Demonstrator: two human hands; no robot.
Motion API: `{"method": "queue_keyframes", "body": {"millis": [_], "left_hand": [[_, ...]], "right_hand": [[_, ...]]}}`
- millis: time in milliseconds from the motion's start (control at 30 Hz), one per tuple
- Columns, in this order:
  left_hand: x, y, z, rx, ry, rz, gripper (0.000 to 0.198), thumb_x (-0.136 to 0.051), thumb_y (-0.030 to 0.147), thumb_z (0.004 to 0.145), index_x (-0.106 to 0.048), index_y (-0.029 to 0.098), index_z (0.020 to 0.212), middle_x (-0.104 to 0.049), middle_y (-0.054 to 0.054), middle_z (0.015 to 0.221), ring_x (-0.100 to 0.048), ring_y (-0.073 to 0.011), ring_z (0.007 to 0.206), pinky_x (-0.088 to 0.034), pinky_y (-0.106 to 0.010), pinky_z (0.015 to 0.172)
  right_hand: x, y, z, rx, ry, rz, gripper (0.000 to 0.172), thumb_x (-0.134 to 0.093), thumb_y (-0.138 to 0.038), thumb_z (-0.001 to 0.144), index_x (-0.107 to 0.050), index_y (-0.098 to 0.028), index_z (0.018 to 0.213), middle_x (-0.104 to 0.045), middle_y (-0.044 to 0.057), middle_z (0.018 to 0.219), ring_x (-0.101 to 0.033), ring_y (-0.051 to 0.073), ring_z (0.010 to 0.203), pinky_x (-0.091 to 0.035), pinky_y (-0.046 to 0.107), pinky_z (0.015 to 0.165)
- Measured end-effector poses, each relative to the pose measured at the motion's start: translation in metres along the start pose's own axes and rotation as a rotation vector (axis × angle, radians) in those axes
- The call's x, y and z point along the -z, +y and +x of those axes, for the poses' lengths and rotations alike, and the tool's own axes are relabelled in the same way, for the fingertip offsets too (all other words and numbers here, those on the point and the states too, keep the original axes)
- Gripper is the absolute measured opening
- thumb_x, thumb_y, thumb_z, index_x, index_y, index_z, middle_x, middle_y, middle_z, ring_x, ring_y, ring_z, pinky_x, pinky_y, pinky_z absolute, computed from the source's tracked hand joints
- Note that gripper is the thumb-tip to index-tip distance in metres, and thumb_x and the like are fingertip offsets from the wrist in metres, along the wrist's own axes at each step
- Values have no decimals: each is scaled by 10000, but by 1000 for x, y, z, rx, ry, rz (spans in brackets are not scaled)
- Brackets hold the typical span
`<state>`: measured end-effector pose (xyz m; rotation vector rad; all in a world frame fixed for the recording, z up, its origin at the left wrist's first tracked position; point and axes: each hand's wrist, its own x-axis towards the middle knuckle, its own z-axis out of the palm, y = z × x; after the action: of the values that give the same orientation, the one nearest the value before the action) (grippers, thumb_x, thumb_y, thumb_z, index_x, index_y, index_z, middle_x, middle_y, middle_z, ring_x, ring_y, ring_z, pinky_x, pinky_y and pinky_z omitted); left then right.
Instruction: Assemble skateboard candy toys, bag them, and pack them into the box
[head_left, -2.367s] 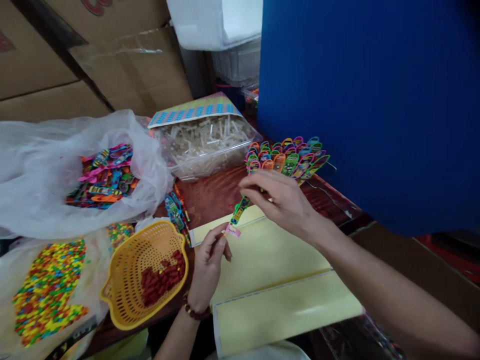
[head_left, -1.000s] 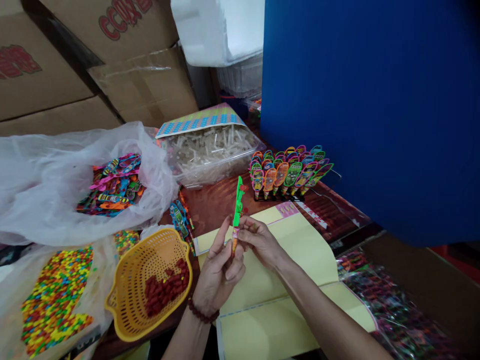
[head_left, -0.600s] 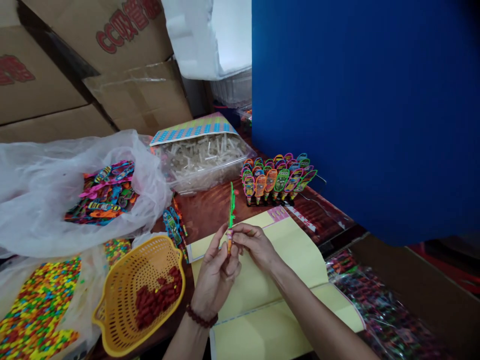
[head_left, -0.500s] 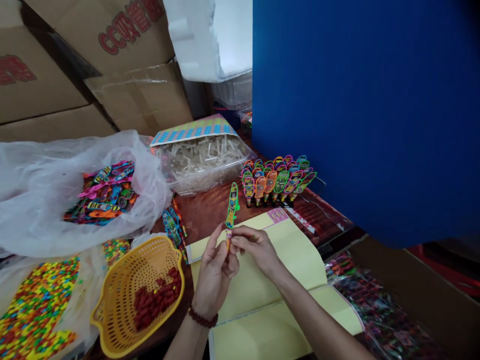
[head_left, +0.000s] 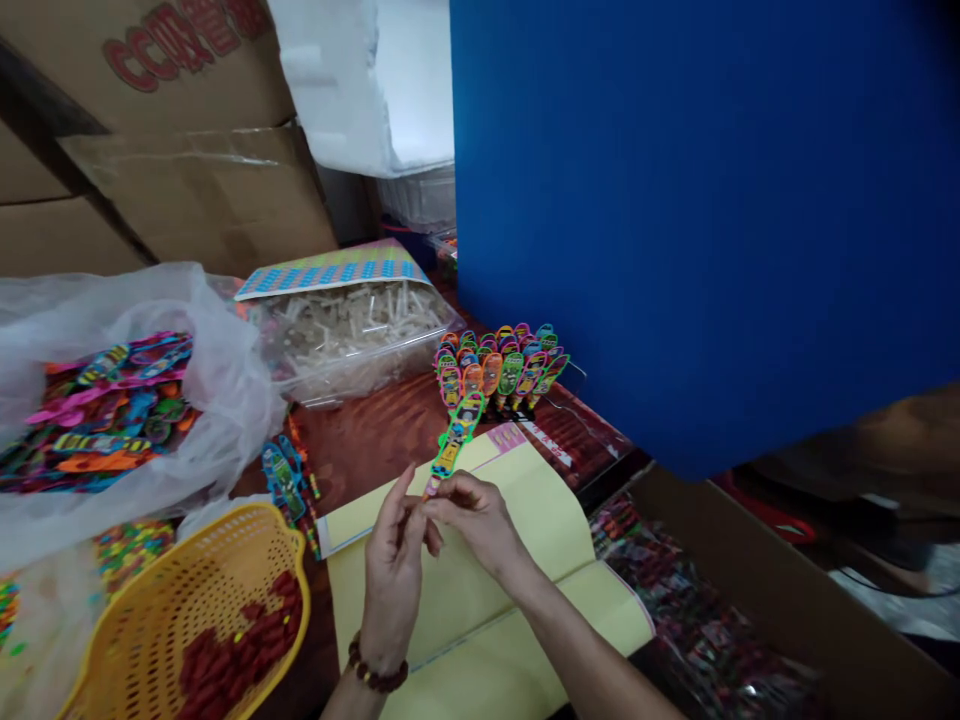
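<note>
Head camera: the biggest thing is a blue board (head_left: 675, 220), up past my hands and off to the right. Brown boxes (head_left: 202, 190) stand far up past my left hand. Yellow paper (head_left: 517, 530) lies under both hands. A clear tub (head_left: 360, 376) of little tubes (head_left: 367, 312) sits past my hands. A yellow basket (head_left: 142, 595) with red bits (head_left: 240, 640) is left of my left hand (head_left: 394, 565). Its fingers bend by the low end of a toy skateboard (head_left: 456, 437), but I can't tell if they grip. My right hand (head_left: 480, 522) pinches that end, and the toy leans up and to the right, in front of rows of small skateboards (head_left: 510, 372). Near my fingertips is a bit of pink wrap (head_left: 433, 486). I think a soft pinch works best, with the toy steady, so the wrap doesn't slip or crumple.
</note>
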<state>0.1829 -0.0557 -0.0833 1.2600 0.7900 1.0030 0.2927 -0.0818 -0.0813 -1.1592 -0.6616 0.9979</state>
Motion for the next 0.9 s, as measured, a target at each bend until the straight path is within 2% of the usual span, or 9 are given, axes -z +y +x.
{"method": "queue_keyframes", "body": {"millis": [100,200,267,367,433,533,733,900], "left_hand": [[-1,-7,3,37,-101,41,529,-571,395,848,-453,223,1335,-564,27,714,-531,-94,559,-455,-236,563],[0,-12,4,152,-138,84,577,-594,436,820,-435,235,1337,-612,-28,907,-604,-121,651,-503,-264,598],[2,-15,4,201,-123,116,584,-609,461,799,-452,231,1312,-610,-56,998,-630,-137,702,-518,-276,620],[5,-18,2,218,-97,127,551,-619,499,772,-524,191,1220,-627,-53,923,-624,-140,667,-514,-276,609],[6,-20,0,225,-109,134,521,-615,502,770,-554,175,1171,-633,-45,871,-612,-136,640,-509,-276,607],[5,-23,-2,235,-152,161,504,-592,499,784,-564,169,1164,-635,-40,854,-611,-137,643,-510,-280,620],[11,-26,-4,254,-169,231,482,-553,503,795,-585,160,1133,-641,-48,853,-620,-147,665,-516,-289,649],[17,-29,-4,263,-180,262,458,-537,485,808,-594,162,1128,-643,-48,846,-621,-152,665,-514,-300,665]], "right_hand": [[12,2,-1,-60,-9,-37,185,-770,-317,578,-635,-191,582,-558,-30,608,-441,82,486,-356,226,469],[36,-3,5,-96,20,-123,183,-724,-372,636,-639,-213,604,-526,-40,536,-389,86,409,-293,238,413],[60,-11,17,-7,138,-259,204,-678,-405,691,-632,-223,611,-532,-36,532,-426,106,429,-317,247,435],[96,-23,44,168,335,-621,201,-621,-397,760,-670,-208,710,-618,-8,629,-534,141,590,-393,255,577],[110,-27,61,214,378,-836,218,-597,-398,781,-690,-200,794,-678,18,734,-575,158,673,-406,255,626],[112,-22,78,237,346,-1042,231,-553,-381,826,-699,-210,877,-717,36,854,-617,167,730,-415,250,651],[94,-6,89,250,337,-1278,225,-515,-349,888,-704,-229,914,-727,32,931,-655,175,831,-413,234,685],[91,-6,92,224,311,-1345,233,-499,-351,908,-697,-229,902,-724,25,943,-656,175,847,-399,230,676]]}}
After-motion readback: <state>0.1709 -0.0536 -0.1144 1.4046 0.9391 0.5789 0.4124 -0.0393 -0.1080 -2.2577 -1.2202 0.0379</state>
